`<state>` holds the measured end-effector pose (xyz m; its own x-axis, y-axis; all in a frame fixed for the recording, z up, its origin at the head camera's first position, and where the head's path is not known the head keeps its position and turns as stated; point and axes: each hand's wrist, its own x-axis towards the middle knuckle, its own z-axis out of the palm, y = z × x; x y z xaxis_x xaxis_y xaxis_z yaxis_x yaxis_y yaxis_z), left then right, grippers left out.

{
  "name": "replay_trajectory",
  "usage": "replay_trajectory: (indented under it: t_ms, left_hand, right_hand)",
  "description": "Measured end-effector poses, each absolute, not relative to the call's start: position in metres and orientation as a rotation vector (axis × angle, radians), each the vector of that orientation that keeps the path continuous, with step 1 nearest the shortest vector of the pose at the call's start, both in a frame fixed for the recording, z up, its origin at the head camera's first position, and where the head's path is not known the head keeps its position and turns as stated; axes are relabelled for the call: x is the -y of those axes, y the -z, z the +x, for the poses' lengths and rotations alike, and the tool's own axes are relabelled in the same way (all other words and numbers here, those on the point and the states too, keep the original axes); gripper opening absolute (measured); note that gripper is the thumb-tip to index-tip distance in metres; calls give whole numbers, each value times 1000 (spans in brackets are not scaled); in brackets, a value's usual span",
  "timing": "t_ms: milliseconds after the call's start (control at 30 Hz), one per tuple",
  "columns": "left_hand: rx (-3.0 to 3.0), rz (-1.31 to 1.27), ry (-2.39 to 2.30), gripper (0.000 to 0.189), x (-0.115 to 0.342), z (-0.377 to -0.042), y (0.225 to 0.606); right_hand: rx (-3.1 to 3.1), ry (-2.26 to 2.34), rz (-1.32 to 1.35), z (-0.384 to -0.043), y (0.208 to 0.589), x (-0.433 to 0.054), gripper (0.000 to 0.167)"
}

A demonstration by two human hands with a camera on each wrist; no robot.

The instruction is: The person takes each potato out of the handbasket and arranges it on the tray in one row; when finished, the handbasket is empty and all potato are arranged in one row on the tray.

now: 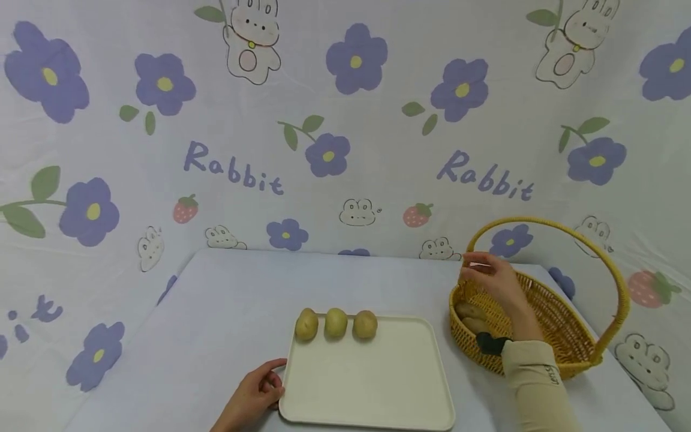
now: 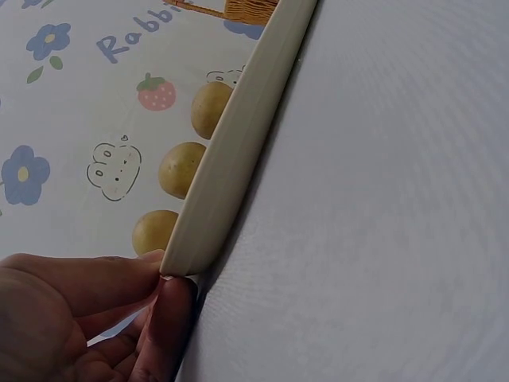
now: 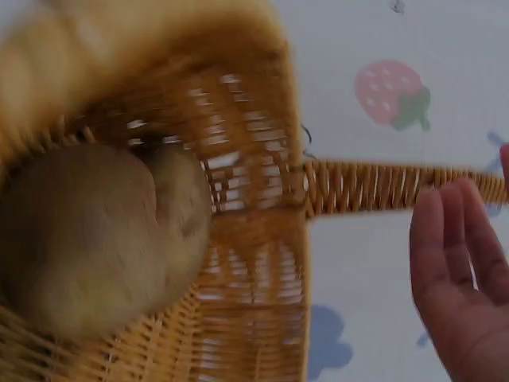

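On the desk (image 1: 227,300) my left hand (image 1: 254,396) grips the tray (image 1: 372,384) corner to steady it, while my right hand (image 1: 493,282) hangs open, holding nothing, over the basket (image 1: 561,336) of potatoes (image 1: 471,317).

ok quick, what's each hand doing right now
Left hand: pinches the near left corner of the cream tray.
Right hand: open, holding nothing, above the potatoes in the wicker basket.

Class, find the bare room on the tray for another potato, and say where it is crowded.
The tray is bare in front of and right of the three potatoes lined along its far-left edge. The left hand holds the near-left corner. The right hand hovers over the basket.
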<state>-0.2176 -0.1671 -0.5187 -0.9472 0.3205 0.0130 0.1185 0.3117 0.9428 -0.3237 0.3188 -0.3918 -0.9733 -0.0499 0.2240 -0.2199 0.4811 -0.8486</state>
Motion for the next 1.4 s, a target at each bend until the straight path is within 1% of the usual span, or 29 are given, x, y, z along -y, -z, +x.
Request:
replay_trajectory:
  t_ms: [133,167,233,300,333,367,400,500,567,600,667,767,900,1100,1233,1400]
  left_hand:
    - [-2365,399,-1706,52,167,-218,520]
    - [-2362,398,-1706,52,167,-218,521]
    - [-2359,400,-1705,52,167,-218,521]
    - [-2368,405,-1697,51,167,-218,521]
    - [-2377,408,-1688,51,168,-217,521]
    - [-2385,410,-1679,51,168,-217,521]
    - [-2393,412,-1668,51,168,-217,521]
    - [-2404,419,-1651,51,168,-215,521]
    - [-2397,430,-1651,51,168,-214,522]
    - [-2391,436,-1655,51,168,-213,522]
    - [-2386,454,-1658,51,168,-213,523]
    - [-2398,457,-1654,51,168,-213,524]
    - [-2414,418,-1654,51,168,-214,522]
    - [-2394,395,-1668,52,169,-216,520]
    - [-2393,381,-1658,51,170,-218,522]
    - [-2418,365,-1644,50,169,-219,522]
  right_hand:
    - [2565,-1434,79,-324,403,-362,53]
    - [2566,-1426,40,-322,405,-368,50]
    - [2541,-1450,-20,-317,406,-375,51]
    - [2517,-1463,-80,-318,413,-383,49]
    - [2503,-1507,-72,-318,417,-387,48]
    - [2479,-1529,-89,-323,428,-394,45]
    - [2459,-1546,-97,-332,442,-402,47]
    - [2411,-1581,-56,-360,491,-429,46]
    - [2390,-1623,-40,-367,509,-434,47]
    - [2400,-1641,-40,-367,511,-432,49]
    - [2442,-1671,-14,-360,502,-421,52]
    - [2584,-1663,20,-343,476,-396,58]
    - [2830,-1507,183,-329,454,-377,57]
    - [3025,-1479,340,-329,457,-375,52]
    - [3032,-1541,382,-331,462,-376,52]
    - [3036,-1511,461,-334,464,-376,54]
